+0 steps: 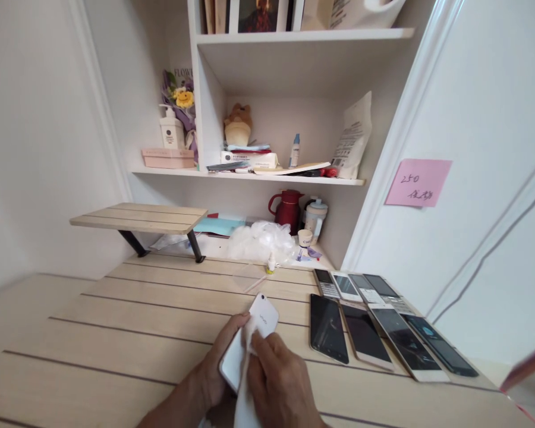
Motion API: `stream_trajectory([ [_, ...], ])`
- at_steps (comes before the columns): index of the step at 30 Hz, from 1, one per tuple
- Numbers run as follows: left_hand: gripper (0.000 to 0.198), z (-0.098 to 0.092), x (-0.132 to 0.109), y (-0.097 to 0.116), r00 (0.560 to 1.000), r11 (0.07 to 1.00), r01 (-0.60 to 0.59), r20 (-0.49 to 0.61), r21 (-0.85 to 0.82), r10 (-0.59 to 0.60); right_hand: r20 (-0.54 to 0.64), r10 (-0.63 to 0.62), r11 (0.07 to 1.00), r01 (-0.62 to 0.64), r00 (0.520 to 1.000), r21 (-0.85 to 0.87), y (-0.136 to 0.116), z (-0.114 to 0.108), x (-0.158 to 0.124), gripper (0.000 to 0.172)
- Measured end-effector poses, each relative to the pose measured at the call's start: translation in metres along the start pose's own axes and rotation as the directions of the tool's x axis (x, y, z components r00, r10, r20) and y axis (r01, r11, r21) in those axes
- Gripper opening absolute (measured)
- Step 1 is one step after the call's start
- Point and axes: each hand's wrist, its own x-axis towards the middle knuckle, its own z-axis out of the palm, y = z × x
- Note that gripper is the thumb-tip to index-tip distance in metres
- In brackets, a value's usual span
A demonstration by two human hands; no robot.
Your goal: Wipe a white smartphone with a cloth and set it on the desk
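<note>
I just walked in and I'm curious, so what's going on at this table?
A person's left hand holds a white phone, back side facing up, while the right hand holds a white cloth or tissue against it. More phones lie in two rows to the right on the slatted table, and a small bottle stands beyond the held phone.

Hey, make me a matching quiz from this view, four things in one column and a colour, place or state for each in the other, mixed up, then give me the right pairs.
Things:
1. Vivo smartphone
2. White cloth
3. Sticky note
4. Jug

Descriptions:
A. Dark red
B. Pinched in the right hand
C. Stuck up on the white wall
D. Held in the left hand

Right pairs: 1-D, 2-B, 3-C, 4-A
</note>
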Motion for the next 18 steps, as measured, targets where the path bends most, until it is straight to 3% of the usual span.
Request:
stream_trajectory([
  [3, 0.041, 0.001, 0.002, -0.002, 0.999, 0.999, 0.011, 0.048, 0.044, -0.013, -0.053, 0.194, 0.978, -0.197, 0.98, -0.069, 0.01, -0.001, 0.003, 0.034],
  [5, 0.045, 0.0, 0.003, -0.002, 0.999, 0.998, 0.0, 0.053, 0.059, -0.003, -0.039, 0.259, 0.961, -0.262, 0.965, -0.091, 0.012, 0.001, 0.002, 0.032],
  [7, 0.052, -0.003, 0.004, -0.001, 0.999, 0.998, -0.028, 0.039, 0.049, 0.026, 0.023, 0.218, 0.976, -0.217, 0.976, -0.036, 0.006, 0.003, 0.0, 0.033],
  [12, 0.07, -0.008, 0.004, 0.002, 0.999, 0.998, -0.005, 0.054, 0.055, 0.002, 0.118, -0.083, 0.979, 0.059, 0.989, 0.196, -0.011, 0.004, -0.005, 0.036],
  [16, 0.052, -0.003, 0.004, 0.0, 0.996, 0.998, -0.043, 0.072, -0.044, 0.046, 0.026, 0.076, 0.994, -0.078, 0.997, 0.079, -0.005, 0.002, -0.002, 0.037],
  [18, 0.047, 0.001, 0.004, 0.001, 0.996, 0.997, -0.068, 0.049, -0.048, 0.07, 0.004, 0.09, 0.994, -0.09, 0.996, 0.059, -0.006, 0.005, -0.004, 0.035],
])
